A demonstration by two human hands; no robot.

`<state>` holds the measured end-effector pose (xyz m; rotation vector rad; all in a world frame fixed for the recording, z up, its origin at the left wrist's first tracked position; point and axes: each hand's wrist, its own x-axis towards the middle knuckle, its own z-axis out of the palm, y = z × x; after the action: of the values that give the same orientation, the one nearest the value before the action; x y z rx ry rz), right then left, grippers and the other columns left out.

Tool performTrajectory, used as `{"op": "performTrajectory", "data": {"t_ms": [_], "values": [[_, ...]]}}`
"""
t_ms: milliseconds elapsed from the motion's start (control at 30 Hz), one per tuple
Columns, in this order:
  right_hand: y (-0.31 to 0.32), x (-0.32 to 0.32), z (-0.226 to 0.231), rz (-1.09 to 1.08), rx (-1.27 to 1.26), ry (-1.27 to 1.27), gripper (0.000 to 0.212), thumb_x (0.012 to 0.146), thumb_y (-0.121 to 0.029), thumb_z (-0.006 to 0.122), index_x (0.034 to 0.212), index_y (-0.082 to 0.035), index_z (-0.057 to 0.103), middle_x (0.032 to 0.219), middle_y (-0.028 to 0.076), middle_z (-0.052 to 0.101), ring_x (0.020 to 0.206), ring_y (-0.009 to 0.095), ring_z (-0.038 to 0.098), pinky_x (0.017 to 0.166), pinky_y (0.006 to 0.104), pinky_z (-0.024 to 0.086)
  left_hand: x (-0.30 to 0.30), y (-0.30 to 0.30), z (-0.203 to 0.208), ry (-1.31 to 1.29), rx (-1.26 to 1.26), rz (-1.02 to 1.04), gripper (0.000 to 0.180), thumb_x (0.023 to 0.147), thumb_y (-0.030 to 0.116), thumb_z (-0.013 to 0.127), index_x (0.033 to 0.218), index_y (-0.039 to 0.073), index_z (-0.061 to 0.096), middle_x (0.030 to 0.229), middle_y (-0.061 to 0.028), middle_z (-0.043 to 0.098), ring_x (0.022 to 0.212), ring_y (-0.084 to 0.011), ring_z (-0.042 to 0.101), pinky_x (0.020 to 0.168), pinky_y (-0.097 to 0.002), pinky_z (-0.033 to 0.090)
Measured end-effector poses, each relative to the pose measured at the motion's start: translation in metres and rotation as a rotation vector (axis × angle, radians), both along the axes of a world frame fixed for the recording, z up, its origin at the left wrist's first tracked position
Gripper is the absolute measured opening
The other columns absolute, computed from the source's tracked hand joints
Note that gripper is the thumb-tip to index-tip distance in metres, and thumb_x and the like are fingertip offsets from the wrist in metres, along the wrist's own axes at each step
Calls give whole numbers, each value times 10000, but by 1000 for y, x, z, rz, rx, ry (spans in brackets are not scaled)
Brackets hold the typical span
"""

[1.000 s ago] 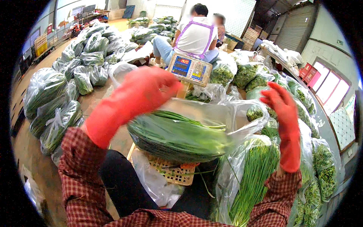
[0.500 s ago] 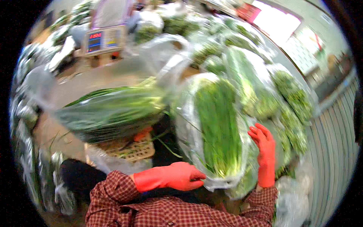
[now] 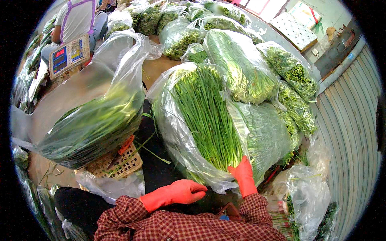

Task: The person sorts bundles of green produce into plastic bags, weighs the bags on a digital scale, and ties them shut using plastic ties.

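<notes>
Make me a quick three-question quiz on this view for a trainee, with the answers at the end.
1. Multiple choice: what colour are the gloves? a) blue b) red c) white
2. True or false: the scale display stands to the left of the uncovered long green stalks.
3. Which is nearer the pale ends of those stalks, the left hand or the right hand?

Key: 1. b; 2. true; 3. the right hand.
</notes>
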<state>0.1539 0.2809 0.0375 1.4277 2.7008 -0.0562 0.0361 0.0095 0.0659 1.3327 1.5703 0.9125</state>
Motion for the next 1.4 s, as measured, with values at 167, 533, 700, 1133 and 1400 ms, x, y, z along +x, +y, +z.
{"op": "performTrajectory", "data": {"t_ms": [167, 533, 700, 1133, 1400], "values": [[-2, -25, -47, -79, 194, -201, 1172, 577, -349, 811, 1374, 86, 71, 1147, 225, 464, 1032, 357, 520, 862, 361, 471, 8, 11, -20, -66, 28, 10, 379, 867, 339, 515, 1147, 99, 601, 1057, -127, 642, 965, -275, 622, 832, -350, 488], [12, -27, 27, -105, -212, 157, 916, 630, -48, 673, 1415, -71, 203, 1023, 224, 591, 919, 382, 588, 795, 429, 472, -4, 10, -13, -503, -59, 255, 322, 911, 259, 528, 1172, 87, 601, 1026, -70, 669, 936, -159, 623, 862, -302, 476], [-8, -12, 43, 112, 163, 174, 898, 659, -74, 658, 1423, -84, 186, 987, 183, 597, 812, 367, 604, 663, 448, 478, -6, 41, -18, -1001, 40, 355, 429, 912, 177, 532, 1297, 5, 456, 1144, -133, 610, 1045, -188, 583, 940, -297, 436], [-141, -6, 105, 82, -927, 679, 279, 909, -140, 535, 1118, 38, 580, 978, 143, 649, 900, 215, 635, 749, 295, 504, -8, 42, -33, -1379, 84, 393, 424, 803, 205, 662, 1157, 14, 528, 952, -90, 626, 791, -188, 627, 706, -319, 523], [-113, -26, 44, -157, -1292, 1141, 568, 826, -256, 689, 1278, -48, 414, 1143, 76, 554, 981, 173, 573, 829, 311, 465, 4, 47, -3, -582, -50, 524, 482, 737, 147, 669, 1157, -11, 492, 861, -180, 643, 774, -245, 651, 655, -355, 527]]}}
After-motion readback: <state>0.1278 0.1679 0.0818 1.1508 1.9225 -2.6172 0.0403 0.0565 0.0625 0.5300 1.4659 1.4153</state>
